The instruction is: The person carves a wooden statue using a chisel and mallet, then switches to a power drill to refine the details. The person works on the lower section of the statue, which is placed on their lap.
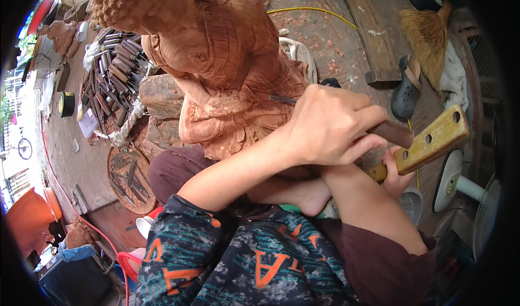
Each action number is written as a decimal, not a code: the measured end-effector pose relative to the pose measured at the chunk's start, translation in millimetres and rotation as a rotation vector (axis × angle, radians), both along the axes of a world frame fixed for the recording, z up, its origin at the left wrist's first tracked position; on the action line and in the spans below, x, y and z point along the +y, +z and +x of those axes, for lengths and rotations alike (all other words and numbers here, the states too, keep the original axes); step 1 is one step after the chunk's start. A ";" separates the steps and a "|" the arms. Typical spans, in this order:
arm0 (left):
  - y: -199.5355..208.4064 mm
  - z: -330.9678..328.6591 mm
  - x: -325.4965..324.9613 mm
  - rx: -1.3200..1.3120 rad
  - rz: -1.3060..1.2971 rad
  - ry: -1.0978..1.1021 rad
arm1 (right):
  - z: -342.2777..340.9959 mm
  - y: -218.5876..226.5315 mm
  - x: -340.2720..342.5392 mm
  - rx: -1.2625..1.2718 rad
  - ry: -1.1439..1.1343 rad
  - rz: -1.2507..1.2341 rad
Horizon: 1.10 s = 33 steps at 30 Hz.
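Observation:
In front of me stands a reddish-brown wooden figure (227, 40) with carved folds and a curly-textured head. My left hand (330, 124) is closed around a wood chisel, whose brown handle (396, 134) sticks out to the right. The narrow dark blade (281, 98) points left and its tip is at the carved folds of the figure; whether it bites in, I cannot tell. Lower right, my right hand (398, 173) grips a flat yellow bar (430, 138) with round holes, raised at a slant behind the chisel handle. My right forearm is mostly hidden.
Many chisels (111, 70) lie piled at the left, beside a round wooden tray (130, 178) holding blades. A wooden plank (371, 35), straw broom (425, 38), dark clog (406, 95) and fan (460, 184) are on the right. My bare foot (314, 197) rests below the figure.

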<state>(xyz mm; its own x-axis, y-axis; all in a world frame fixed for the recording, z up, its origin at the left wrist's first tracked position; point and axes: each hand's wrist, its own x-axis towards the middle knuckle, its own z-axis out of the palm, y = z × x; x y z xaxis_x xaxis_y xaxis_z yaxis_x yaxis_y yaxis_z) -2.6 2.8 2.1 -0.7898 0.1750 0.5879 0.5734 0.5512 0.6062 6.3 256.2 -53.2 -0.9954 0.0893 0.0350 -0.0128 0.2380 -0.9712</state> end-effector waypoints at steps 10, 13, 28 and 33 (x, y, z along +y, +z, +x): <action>-8.4 -4.6 -1.2 0.006 -0.079 0.015 | 6.8 -1.7 -5.6 0.002 0.017 -0.028; -7.0 -3.9 -4.0 -0.006 -0.118 0.029 | 14.9 -18.3 4.5 -0.022 0.053 0.146; 2.3 -2.8 -4.2 -0.012 -0.268 0.091 | 16.3 -10.7 1.9 -0.175 0.110 0.175; -4.0 0.2 2.3 -0.004 -0.122 -0.011 | 14.5 -7.8 0.8 -0.147 0.074 0.023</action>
